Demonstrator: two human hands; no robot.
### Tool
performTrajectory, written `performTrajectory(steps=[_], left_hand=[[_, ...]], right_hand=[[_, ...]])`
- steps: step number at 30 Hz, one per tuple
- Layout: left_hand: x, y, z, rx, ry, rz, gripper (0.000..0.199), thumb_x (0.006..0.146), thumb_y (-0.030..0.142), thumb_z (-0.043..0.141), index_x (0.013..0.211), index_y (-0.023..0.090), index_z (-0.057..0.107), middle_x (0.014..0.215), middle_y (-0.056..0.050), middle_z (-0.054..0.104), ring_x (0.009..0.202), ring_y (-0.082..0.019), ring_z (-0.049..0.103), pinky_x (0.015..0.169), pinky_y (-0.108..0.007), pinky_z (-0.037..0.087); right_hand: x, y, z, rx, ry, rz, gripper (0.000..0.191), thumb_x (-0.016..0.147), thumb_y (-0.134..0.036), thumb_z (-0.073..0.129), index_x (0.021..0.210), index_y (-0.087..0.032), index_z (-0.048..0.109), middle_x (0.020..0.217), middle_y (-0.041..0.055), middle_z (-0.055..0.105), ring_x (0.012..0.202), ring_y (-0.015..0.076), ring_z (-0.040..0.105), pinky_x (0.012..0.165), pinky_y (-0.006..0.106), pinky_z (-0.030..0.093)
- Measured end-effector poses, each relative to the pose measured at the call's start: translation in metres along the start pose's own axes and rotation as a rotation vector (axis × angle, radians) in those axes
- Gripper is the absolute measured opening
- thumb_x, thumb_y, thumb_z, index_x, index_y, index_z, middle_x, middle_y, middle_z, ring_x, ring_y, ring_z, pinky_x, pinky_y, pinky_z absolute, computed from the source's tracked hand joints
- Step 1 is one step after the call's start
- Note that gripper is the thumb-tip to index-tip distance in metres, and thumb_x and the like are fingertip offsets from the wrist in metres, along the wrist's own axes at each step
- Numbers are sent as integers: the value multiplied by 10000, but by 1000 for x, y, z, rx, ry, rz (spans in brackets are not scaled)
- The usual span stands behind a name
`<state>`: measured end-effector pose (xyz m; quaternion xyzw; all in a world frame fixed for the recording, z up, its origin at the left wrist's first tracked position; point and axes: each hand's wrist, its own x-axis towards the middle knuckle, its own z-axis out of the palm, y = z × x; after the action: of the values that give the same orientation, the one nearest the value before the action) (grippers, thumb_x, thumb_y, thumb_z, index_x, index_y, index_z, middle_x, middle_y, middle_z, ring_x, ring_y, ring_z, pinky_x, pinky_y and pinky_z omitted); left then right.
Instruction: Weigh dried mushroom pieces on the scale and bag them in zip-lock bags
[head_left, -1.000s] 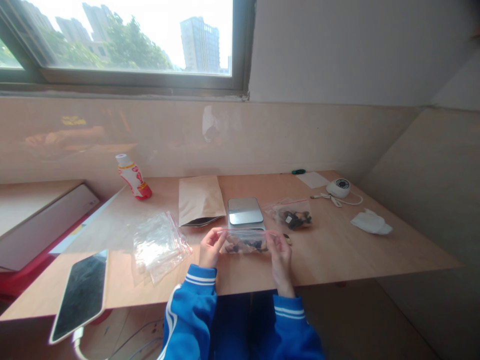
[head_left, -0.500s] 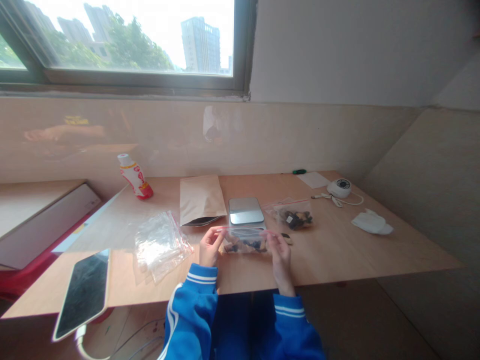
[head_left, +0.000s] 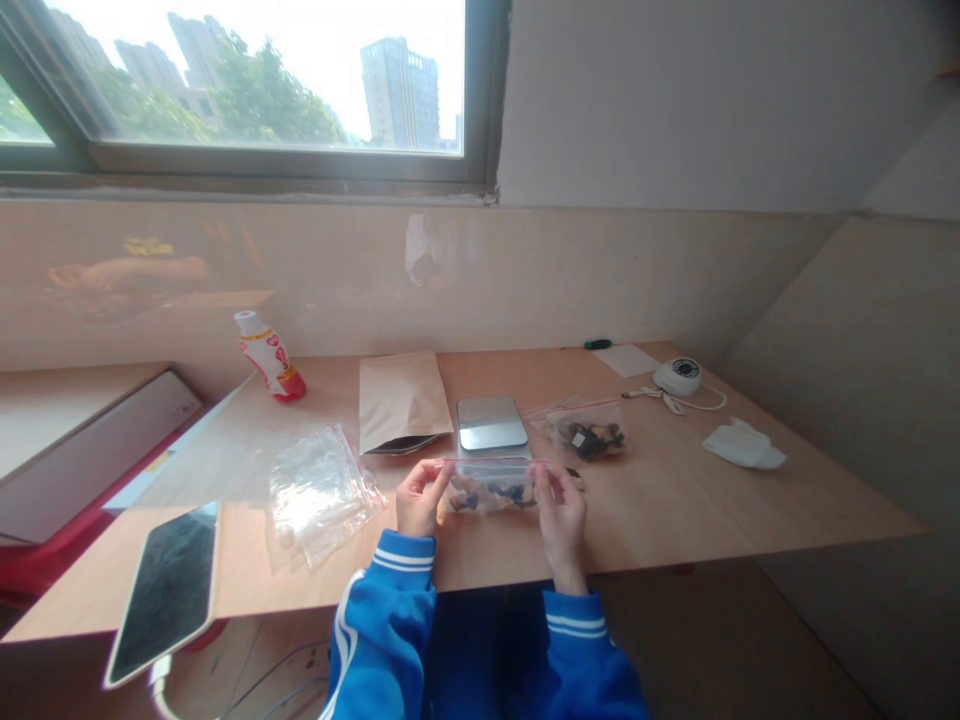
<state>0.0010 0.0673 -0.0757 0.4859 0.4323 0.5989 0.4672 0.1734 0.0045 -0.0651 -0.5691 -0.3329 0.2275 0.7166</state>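
Observation:
A clear zip bag (head_left: 491,490) with a red strip along its top and dark and tan dried pieces inside is stretched between my hands. My left hand (head_left: 420,497) pinches its upper left corner. At the upper right corner, my right hand (head_left: 561,510) pinches the same edge. Just behind the bag stands a small scale (head_left: 493,424) with a shiny plate. A second filled zip bag (head_left: 589,430) lies to the right of the scale. One loose dried piece (head_left: 576,478) rests beside my right hand.
Flat clear bags (head_left: 322,495) lie left of my hands, a brown paper pouch (head_left: 403,400) behind them. A phone (head_left: 169,585) with a cable overhangs the front left edge. Further off are a bottle (head_left: 271,357), a white round device (head_left: 679,376) and a crumpled white tissue (head_left: 744,444).
The bag's top edge, which bowed apart in the middle before, is now pulled straight with its two sides together. Both hands keep their pinch on its corners.

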Motion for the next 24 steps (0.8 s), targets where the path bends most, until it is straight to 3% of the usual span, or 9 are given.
performTrajectory(steps=[5, 10, 16, 24], left_hand=[[0, 7, 2, -28, -39, -37, 332, 683, 466, 722, 785, 161, 642, 707, -17, 669, 686, -152, 631, 677, -254, 495], [0, 15, 4, -81, -137, -67, 365, 681, 470, 719, 854, 157, 647, 785, -36, 700, 736, -169, 650, 721, -275, 503], [0, 12, 3, -52, -159, -107, 319, 659, 440, 745, 767, 158, 640, 707, -15, 673, 683, -156, 638, 666, -255, 504], [-3, 14, 2, 14, -105, -43, 283, 669, 407, 748, 772, 162, 653, 708, 0, 645, 673, -132, 617, 679, -234, 485]], right_hand=[[-1, -3, 3, 79, -97, 21, 326, 795, -503, 612, 826, -178, 619, 828, 87, 740, 817, 223, 694, 792, 360, 534], [-1, -3, 5, 180, -214, 115, 340, 771, -455, 667, 976, -193, 595, 907, 88, 749, 900, 234, 697, 842, 373, 524], [2, 1, 1, 114, -213, 130, 317, 767, -466, 662, 882, -170, 658, 896, 105, 752, 917, 252, 694, 890, 405, 507], [-1, -3, 4, 31, -173, 66, 308, 796, -465, 628, 867, -168, 663, 923, 106, 744, 901, 242, 687, 842, 372, 522]])
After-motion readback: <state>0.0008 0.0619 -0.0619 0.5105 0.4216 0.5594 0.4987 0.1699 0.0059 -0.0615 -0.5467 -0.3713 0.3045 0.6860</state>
